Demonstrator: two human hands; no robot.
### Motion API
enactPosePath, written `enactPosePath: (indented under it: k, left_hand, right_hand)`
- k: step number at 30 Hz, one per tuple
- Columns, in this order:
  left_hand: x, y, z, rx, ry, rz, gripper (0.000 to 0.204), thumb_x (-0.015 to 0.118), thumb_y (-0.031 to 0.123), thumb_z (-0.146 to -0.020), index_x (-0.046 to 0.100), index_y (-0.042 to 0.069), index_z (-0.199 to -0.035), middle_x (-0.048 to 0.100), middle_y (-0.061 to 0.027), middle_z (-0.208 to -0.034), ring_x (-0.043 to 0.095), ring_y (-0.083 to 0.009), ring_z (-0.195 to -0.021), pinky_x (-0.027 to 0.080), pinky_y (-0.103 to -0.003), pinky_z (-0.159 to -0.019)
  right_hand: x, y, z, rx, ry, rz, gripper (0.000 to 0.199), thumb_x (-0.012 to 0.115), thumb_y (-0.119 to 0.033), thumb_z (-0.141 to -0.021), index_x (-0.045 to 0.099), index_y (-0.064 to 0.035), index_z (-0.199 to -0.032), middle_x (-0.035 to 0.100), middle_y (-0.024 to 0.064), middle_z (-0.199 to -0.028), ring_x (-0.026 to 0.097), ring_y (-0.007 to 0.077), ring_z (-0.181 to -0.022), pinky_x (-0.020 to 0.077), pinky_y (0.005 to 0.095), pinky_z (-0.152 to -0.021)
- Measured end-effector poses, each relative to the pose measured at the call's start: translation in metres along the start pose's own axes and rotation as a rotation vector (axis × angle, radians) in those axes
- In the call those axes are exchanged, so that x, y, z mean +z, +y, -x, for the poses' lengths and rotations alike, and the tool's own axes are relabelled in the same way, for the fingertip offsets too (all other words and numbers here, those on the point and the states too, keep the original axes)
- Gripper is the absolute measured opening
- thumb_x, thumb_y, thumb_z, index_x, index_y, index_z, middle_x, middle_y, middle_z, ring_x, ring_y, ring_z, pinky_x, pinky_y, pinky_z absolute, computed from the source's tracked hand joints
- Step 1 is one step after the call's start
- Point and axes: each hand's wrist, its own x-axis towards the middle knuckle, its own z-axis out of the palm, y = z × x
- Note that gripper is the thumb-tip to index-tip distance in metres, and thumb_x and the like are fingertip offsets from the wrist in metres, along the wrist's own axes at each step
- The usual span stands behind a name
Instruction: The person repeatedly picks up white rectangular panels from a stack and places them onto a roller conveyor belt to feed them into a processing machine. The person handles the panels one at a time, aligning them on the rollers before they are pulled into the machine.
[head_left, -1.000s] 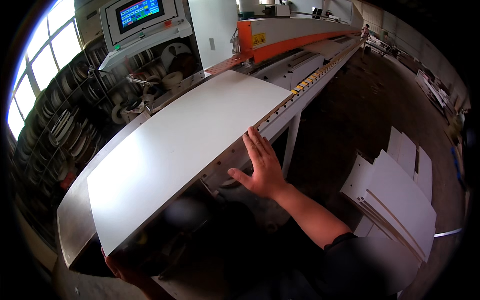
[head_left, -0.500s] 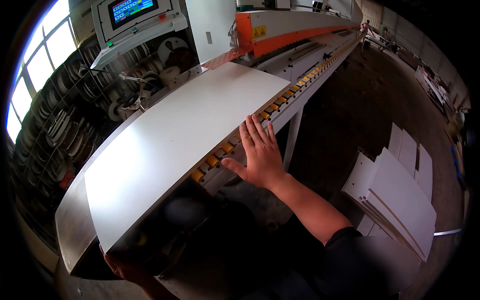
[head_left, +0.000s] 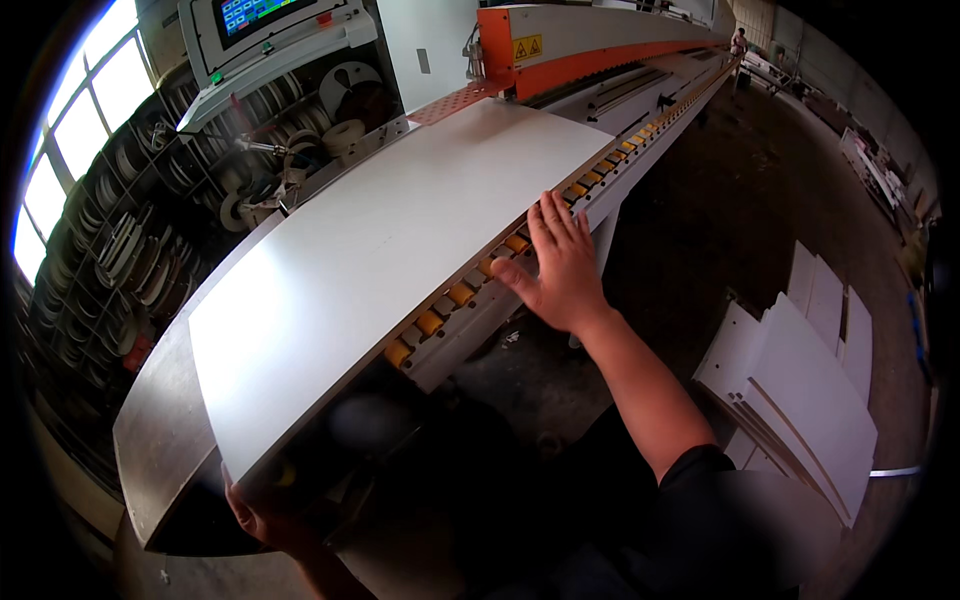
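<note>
A long white board [head_left: 380, 260] lies flat on the machine's metal table [head_left: 165, 440] and its row of yellow rollers [head_left: 430, 322]. At the board's near left corner, my left hand [head_left: 252, 518] holds the end edge; part of its fingers is hidden in shadow under the board. My right hand [head_left: 562, 265] rests its outstretched fingers along the board's right edge, above the rollers, with the thumb spread apart. The far end of the board lies beside a perforated red plate [head_left: 455, 108] at the orange-and-white machine beam [head_left: 590, 50].
A control panel with a lit screen [head_left: 262, 20] stands at upper left. Behind the table, a rack holds many edging rolls [head_left: 140, 260]. Stacked white panels [head_left: 800, 400] lie low on the right. A distant person [head_left: 738, 42] stands beyond the machine's far end.
The white board has slid forward and right along the rollers. Both hands have moved with it, the right hand reaching farther along the edge.
</note>
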Motion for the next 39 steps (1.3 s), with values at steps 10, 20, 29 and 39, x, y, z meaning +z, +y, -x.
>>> enactPosePath:
  k: [10,20,29,39]
  left_hand:
    - [0.108,0.039,0.012,-0.054,-0.047,0.022,0.051,0.061,0.035,-0.11,0.06,-0.002,-0.145,0.07,-0.0038,-0.088,0.062,-0.0108,-0.079,0.05,-0.027,-0.074]
    - [0.188,0.046,0.02,-0.086,-0.253,0.052,0.045,0.055,0.026,-0.113,0.055,0.001,-0.15,0.068,-0.0043,-0.084,0.062,-0.0095,-0.074,0.05,-0.024,-0.066]
    - [0.204,0.044,0.146,-0.394,-0.552,0.051,0.039,0.054,0.03,-0.112,0.06,0.002,-0.138,0.067,-0.0067,-0.086,0.056,-0.0117,-0.071,0.046,-0.026,-0.063]
    - [0.189,0.003,0.32,-0.794,-1.625,0.017,0.034,0.062,0.024,-0.108,0.067,-0.001,-0.13,0.078,-0.0105,-0.102,0.072,-0.0125,-0.091,0.056,-0.028,-0.083]
  right_hand:
    - [-0.02,0.052,0.026,0.043,0.234,-0.312,0.062,0.068,-0.042,-0.1,0.058,0.0009,-0.144,0.049,0.0208,-0.159,0.043,0.04,-0.149,0.0278,0.0555,-0.125]
    - [-0.055,0.135,0.206,0.408,0.184,0.056,0.046,0.072,-0.032,-0.096,0.069,-0.0031,-0.132,0.066,0.0128,-0.143,0.057,0.0332,-0.138,0.0392,0.0498,-0.12]
    - [-0.16,0.288,0.368,0.846,0.243,0.676,0.057,0.074,-0.043,-0.092,0.068,-0.0019,-0.132,0.064,0.014,-0.145,0.056,0.0332,-0.136,0.0402,0.0511,-0.119]
    - [-0.17,0.298,0.389,1.058,0.144,0.745,0.061,0.073,-0.051,-0.083,0.076,-0.0013,-0.118,0.065,0.013,-0.143,0.054,0.0276,-0.141,0.0368,0.0553,-0.12]
